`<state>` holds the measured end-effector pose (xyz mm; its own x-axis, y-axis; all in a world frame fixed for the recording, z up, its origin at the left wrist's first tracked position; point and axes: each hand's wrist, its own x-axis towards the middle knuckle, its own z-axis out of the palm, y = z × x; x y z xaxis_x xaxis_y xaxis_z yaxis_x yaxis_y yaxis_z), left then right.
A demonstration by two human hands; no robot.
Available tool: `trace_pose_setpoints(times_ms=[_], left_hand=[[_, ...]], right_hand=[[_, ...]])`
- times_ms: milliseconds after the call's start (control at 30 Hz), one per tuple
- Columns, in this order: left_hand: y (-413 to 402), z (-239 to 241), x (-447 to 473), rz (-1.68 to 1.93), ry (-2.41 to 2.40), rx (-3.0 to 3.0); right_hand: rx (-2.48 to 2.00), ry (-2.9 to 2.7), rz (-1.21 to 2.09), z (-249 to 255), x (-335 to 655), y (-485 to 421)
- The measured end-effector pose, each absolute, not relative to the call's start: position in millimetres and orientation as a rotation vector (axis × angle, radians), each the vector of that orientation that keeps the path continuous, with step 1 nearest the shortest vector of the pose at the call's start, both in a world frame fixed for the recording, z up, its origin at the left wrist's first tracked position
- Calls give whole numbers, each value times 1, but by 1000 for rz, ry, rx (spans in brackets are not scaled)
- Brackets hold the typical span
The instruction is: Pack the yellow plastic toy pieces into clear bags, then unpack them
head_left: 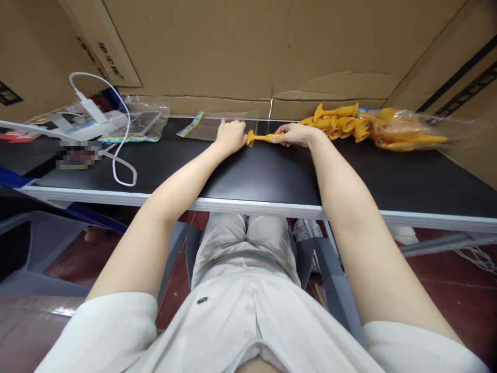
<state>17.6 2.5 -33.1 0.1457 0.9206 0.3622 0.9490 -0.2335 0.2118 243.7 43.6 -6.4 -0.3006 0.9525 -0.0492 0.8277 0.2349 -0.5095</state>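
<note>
Yellow plastic piece, one: upper centre of frame, pinched at its right end by the right hand. Left hand: fingers curled over clear bag, grip cannot be told. Bagging seemingly in hand; a steadied bag mouth is probably called for.

Black table, pale metal front edge. Right: heap of yellow pieces, beside it a filled bag with more yellow inside. Middle, toward back: flat bag, coloured strip on its left end. Left: another bag, white cable.
</note>
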Motion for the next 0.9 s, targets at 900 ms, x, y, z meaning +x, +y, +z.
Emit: trace_pose_setpoints(times_ms=[900], left_hand=[[16,-17,-103,-880,-2655,-1789]], right_hand=[[-1384,-2311,390,-25,200,32]])
